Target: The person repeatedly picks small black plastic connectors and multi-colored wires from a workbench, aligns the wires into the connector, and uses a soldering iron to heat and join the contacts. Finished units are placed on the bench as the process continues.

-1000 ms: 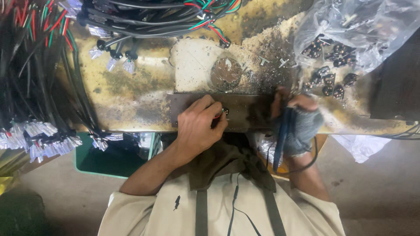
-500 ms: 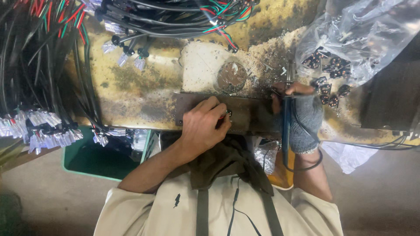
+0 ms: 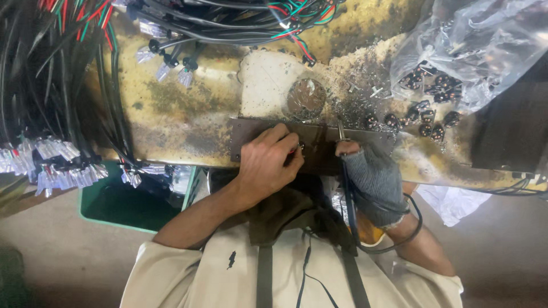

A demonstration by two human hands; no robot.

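Observation:
My left hand (image 3: 265,165) is bare and rests on a dark metal plate (image 3: 248,134) at the bench's front edge. Its fingertips pinch a small part with a red wire (image 3: 298,148). My right hand (image 3: 371,177) wears a grey fingerless glove and grips a soldering iron (image 3: 346,188) by its dark handle. The iron's metal tip (image 3: 341,132) points up over the plate, a little to the right of the pinched part. The iron's black cord loops down around my right wrist.
A round solder-crusted tin (image 3: 306,97) sits just behind the plate. Loose small black parts (image 3: 422,122) lie to the right, below a clear plastic bag (image 3: 474,45) holding more. Black wire bundles with clear connectors (image 3: 51,154) hang at left and top. A green bin (image 3: 114,205) stands below the bench.
My right hand with the iron has shifted left, closer to my left hand, and the tip now stands over the plate. My left hand stays on the plate, pinching the part.

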